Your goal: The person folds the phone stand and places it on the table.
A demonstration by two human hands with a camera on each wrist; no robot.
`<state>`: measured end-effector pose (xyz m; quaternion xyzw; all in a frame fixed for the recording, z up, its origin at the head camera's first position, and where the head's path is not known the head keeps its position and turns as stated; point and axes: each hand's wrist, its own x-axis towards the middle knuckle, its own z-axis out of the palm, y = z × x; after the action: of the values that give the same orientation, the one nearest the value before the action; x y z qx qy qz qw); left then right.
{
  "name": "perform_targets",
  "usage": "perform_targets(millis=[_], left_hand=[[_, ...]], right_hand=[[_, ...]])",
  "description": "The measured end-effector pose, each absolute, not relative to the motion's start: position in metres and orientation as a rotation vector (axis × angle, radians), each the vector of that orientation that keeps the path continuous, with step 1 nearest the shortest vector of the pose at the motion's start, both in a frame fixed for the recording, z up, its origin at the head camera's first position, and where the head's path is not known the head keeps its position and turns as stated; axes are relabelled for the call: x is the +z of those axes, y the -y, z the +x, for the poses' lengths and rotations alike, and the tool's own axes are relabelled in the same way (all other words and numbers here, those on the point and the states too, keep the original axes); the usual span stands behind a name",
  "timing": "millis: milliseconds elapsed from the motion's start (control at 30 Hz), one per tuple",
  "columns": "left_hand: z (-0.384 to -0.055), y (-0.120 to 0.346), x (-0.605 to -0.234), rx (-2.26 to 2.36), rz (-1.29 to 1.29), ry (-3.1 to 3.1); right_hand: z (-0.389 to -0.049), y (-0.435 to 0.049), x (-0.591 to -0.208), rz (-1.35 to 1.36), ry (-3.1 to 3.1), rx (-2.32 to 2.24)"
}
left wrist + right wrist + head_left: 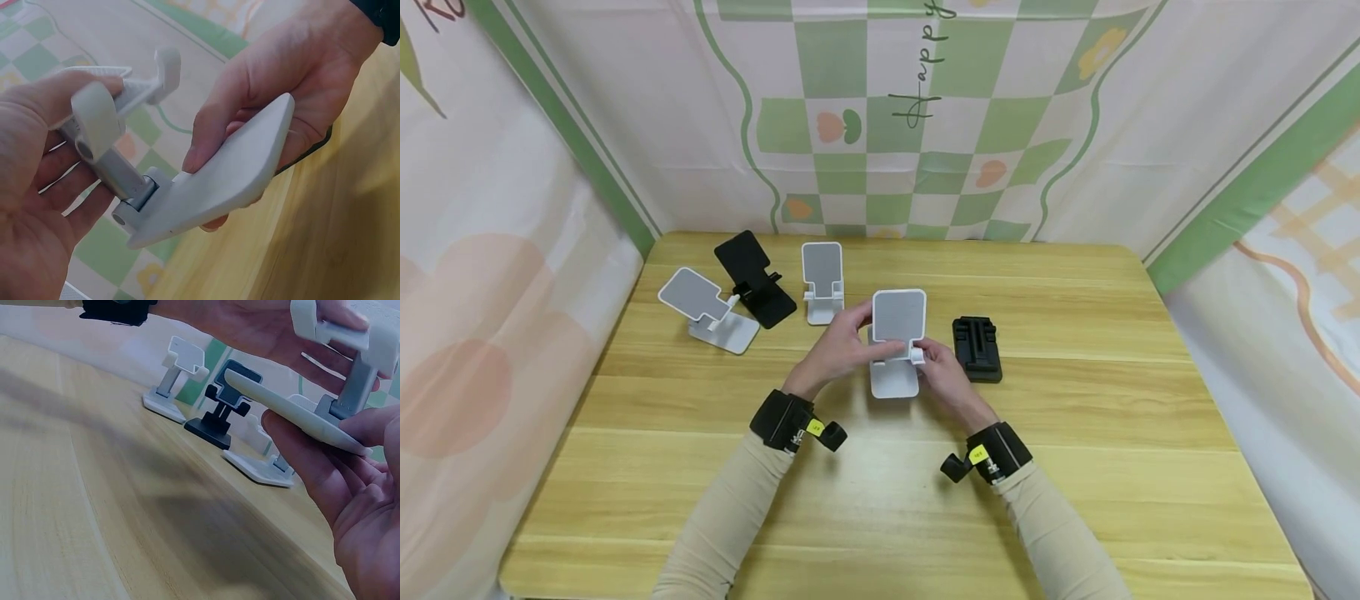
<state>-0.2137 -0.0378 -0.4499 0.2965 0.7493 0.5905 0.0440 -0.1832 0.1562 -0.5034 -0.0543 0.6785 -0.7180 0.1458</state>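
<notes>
A white phone stand (899, 315) with a grey pad is held up off the table between both hands, unfolded. My left hand (841, 348) grips its upper part from the left, the thumb lying across the front by the small support hooks. In the left wrist view, my right hand (281, 81) pinches the flat white base (219, 178), thumb on one face and fingers beneath. The right wrist view shows the base (294, 415) tilted, the metal stem rising from its hinge. Right of my right hand (953, 382) lies a folded black phone stand (977, 350).
Unfolded stands occupy the table's back left: a white one (696, 296) at far left, a black one (752, 271) touching or close to it, and another white one (823, 271) nearer the middle. A patterned curtain (895, 125) hangs behind the wooden table (880, 533).
</notes>
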Motion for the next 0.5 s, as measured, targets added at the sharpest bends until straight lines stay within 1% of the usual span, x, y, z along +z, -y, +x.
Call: perform_targets(millis=[133,367,500], left_hand=[[-0.211,0.037,-0.448,1.79,0.873,-2.344],[-0.196,0.037,-0.424,1.781,0.906,-2.403],[-0.198,0.037,-0.428,1.79,0.918,-2.423]], right_hand=[[-0.184,-0.155,-0.504,-0.159,-1.95,-2.057],[-0.184,-0.154,-0.507,-0.191,-1.904,-2.099],[-0.184,-0.153,-0.508,-0.203,-1.886,-2.11]])
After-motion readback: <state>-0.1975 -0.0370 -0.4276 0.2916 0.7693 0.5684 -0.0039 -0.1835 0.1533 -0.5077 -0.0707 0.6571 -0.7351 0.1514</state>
